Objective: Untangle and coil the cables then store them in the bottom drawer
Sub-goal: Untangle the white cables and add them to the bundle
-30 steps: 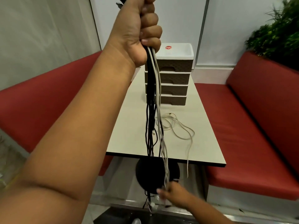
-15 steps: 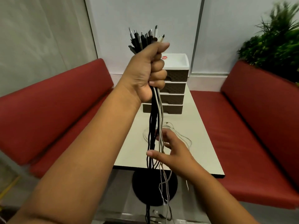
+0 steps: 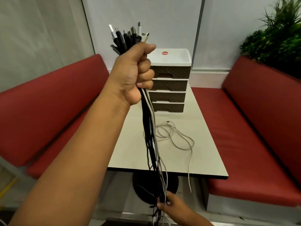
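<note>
The left hand point(image 3: 135, 74) is raised in front of the camera, fist closed tight around the cable bundle point(image 3: 150, 136) just below the connectors. The connector ends point(image 3: 128, 38), black and white, fan out above the fist toward 12 o'clock. The bundle hangs straight down toward 6 o'clock, mostly black leads with a few grey-white ones, passing in front of the table edge.

The right hand point(image 3: 172, 205) is low in the frame, at 6 o'clock from the left hand. Its fingers are curled around the lower part of the bundle; the loose tails continue below it and out of the frame.

One white cable point(image 3: 175, 136) lies apart on the table point(image 3: 203, 144) in loose loops, at 3 o'clock from the hanging bundle. One end trails over the near table edge and hangs free.

The drawer unit point(image 3: 169, 85) stands at the far end of the table, at 12 o'clock from the loose cable. It has four brown drawer fronts, all closed, and a white top tray with a red round label. The bottom drawer point(image 3: 167, 107) is the lowest front, closed, resting at table level.

Red benches point(image 3: 236, 128) flank the table at 3 and 9 o'clock. A green plant point(image 3: 276, 35) stands behind the right bench, at 2 o'clock from the drawer unit
</note>
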